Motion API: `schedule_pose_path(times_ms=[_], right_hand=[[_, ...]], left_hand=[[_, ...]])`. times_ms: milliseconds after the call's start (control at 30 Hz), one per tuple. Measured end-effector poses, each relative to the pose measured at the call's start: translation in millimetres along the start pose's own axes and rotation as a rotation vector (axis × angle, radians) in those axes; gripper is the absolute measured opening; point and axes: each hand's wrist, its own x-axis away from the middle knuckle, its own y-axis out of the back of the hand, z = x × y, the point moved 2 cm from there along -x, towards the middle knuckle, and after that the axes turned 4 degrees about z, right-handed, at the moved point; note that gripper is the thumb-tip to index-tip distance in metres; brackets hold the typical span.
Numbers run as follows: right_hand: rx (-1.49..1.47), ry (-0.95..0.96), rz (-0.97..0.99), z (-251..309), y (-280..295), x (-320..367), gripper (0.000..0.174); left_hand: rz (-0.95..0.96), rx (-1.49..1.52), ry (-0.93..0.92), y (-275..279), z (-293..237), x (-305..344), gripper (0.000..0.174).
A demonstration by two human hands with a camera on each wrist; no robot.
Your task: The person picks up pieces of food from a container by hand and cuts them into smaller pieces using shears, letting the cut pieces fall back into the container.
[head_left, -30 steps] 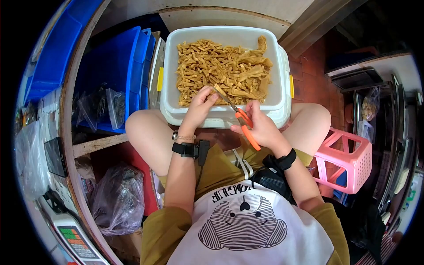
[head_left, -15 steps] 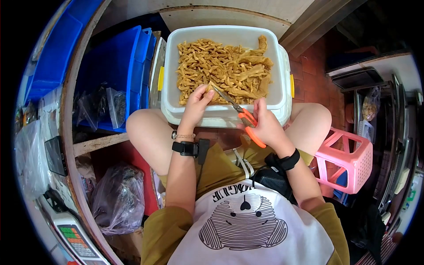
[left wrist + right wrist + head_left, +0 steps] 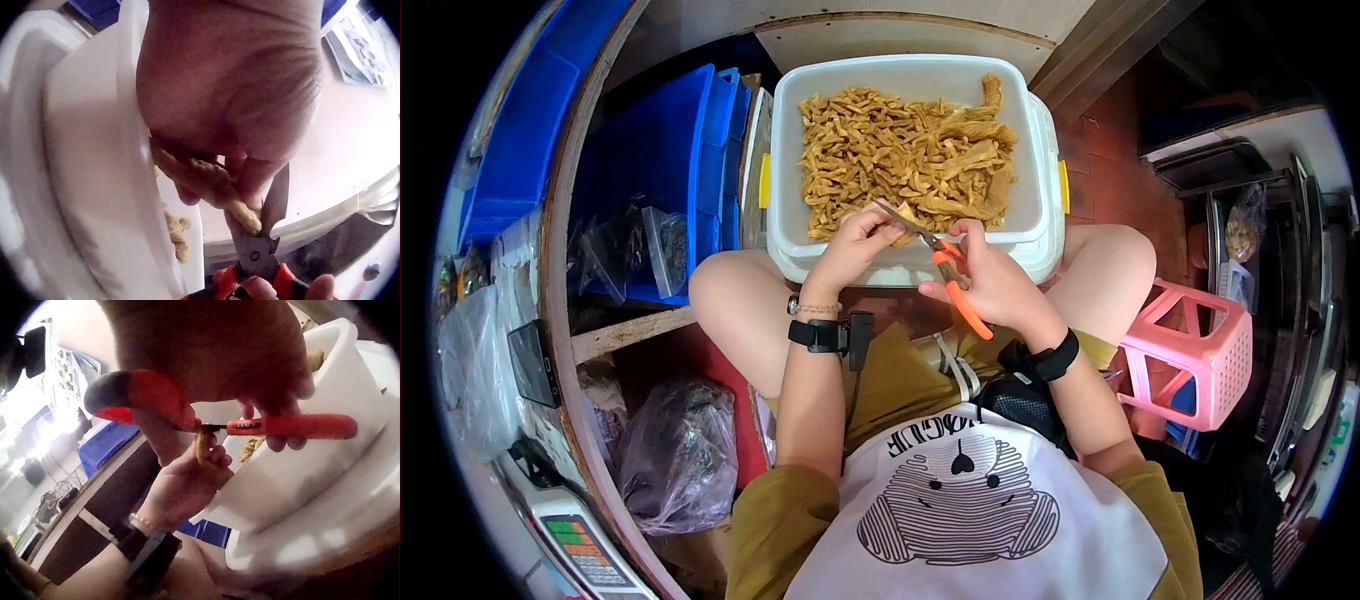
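Observation:
My left hand (image 3: 850, 250) pinches a wrinkled tan food strip (image 3: 206, 178) over the near rim of a white tub (image 3: 786, 150). In my right hand (image 3: 1000, 280) are orange-handled scissors (image 3: 953, 285), fingers and thumb around the handles. Their blades (image 3: 275, 203) stand apart in the left wrist view, with the strip's end between them just above the pivot, close by the left fingertips. Behind the hands, short cut pieces (image 3: 850, 140) cover the tub's left and middle, while longer uncut strips (image 3: 975, 150) lie along its right side.
The tub sits between the person's knees, on a larger white container with yellow clips (image 3: 1064, 187). Blue crates (image 3: 650, 150) fill a shelf at left, above a plastic bag (image 3: 680, 455). A pink stool (image 3: 1190, 350) stands at right, and a scale (image 3: 580, 545) at lower left.
The scissors have shifted slightly left and now cross the strip lower, close to the left fingers. My left hand has turned a little, and the strip shows more to its right.

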Motion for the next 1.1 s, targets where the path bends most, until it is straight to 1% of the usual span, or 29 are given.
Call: schedule_pose_path(times_ms=[167,233,267,333,400,433,467,533,567,633,667,733,767,833,867,933,967,1033,1100], right_hand=[[-0.021,-0.059,0.008,1.1,4.8,0.2,0.071],[0.043,-0.075,-0.034,3.6,8.3,1.7,0.069],[0.043,-0.074,-0.034,2.9,8.1,1.6,0.069],[0.022,-0.091,-0.078,0.0,7.6,1.5,0.069],[0.035,-0.07,-0.105,-2.5,7.5,0.3,0.066],[0.048,-0.049,-0.134,-3.1,8.0,0.0,0.065],[0.049,-0.048,-0.134,-3.7,8.3,0.4,0.065],[0.012,-0.098,-0.132,-5.4,9.6,1.5,0.065],[0.014,-0.095,-0.131,-6.2,10.2,2.1,0.065],[0.138,-0.038,-0.164,-7.3,11.9,3.1,0.073],[0.139,-0.035,-0.161,-8.9,12.2,3.4,0.073],[0.117,-0.058,-0.08,-12.1,10.9,3.5,0.076],[0.118,-0.057,-0.079,-11.9,10.3,3.9,0.076],[0.118,0.005,-0.05,-9.9,8.3,4.5,0.068],[0.118,0.005,-0.05,-10.4,7.1,4.0,0.068],[0.091,0.022,-0.032,-11.1,3.7,2.5,0.069],[0.091,0.022,-0.031,-10.5,3.0,2.0,0.069],[0.069,0.017,-0.021,-9.4,1.5,0.9,0.067],[0.035,0.0,-0.01,-7.9,0.8,-0.1,0.065]], left_hand=[[-0.051,0.013,0.012,1.0,3.4,-0.3,0.023],[-0.044,-0.081,-0.058,1.9,-2.8,-0.8,0.025],[-0.045,-0.081,-0.058,2.6,-4.3,-1.6,0.025],[-0.042,-0.011,-0.013,4.2,-3.8,-3.5,0.027],[-0.017,-0.044,0.006,5.9,5.4,-5.0,0.025],[0.009,-0.077,0.024,6.0,10.7,-5.1,0.029],[0.009,-0.078,0.023,5.9,15.7,-4.8,0.029],[-0.031,0.082,0.146,3.5,14.2,-3.7,0.039],[-0.034,0.083,0.144,-1.4,12.7,-1.8,0.039],[-0.336,0.159,0.094,-8.5,-8.5,3.3,0.046],[-0.34,0.16,0.093,-7.6,-12.3,4.0,0.046],[-0.305,0.226,0.141,-7.3,-15.1,4.5,0.05],[-0.307,0.227,0.14,-7.1,-8.7,3.6,0.05],[-0.381,0.168,0.057,-4.9,1.0,0.2,0.045],[-0.381,0.169,0.056,-3.3,6.5,0.3,0.045],[-0.277,0.08,0.036,-2.9,3.6,-0.2,0.031],[-0.277,0.081,0.036,-3.4,2.8,-0.3,0.031],[-0.272,0.053,-0.035,-5.5,-0.3,-0.9,0.024],[-0.263,0.041,-0.013,-3.3,7.2,-2.9,0.027]])
